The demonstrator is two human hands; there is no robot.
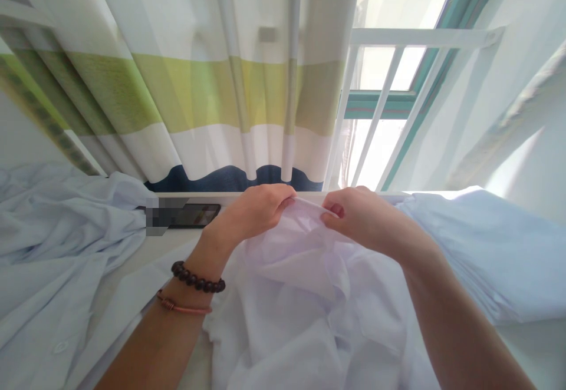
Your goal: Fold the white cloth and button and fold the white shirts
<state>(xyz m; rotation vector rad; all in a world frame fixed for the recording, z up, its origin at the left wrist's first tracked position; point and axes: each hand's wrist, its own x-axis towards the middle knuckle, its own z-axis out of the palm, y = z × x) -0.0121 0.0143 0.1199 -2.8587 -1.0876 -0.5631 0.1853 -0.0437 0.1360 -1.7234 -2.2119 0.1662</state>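
Note:
A white garment (292,313), perhaps a shirt, lies crumpled in front of me, its far edge lifted between both hands. My left hand (259,210), below a dark bead bracelet and a reddish band on the wrist, pinches that edge at one end. A short stretch of cloth to the right, my right hand (354,216) grips the same edge between thumb and curled fingers. The fabric between the two hands is pulled fairly straight, while the rest hangs in loose folds toward me. Both sets of fingertips are partly hidden.
At left lies a loose heap of white clothing (53,231) with a button showing. A dark phone (201,215) rests beside it. Folded white garments (495,248) are stacked at right. Behind stand a striped curtain (247,95), a white railing (424,37) and a window.

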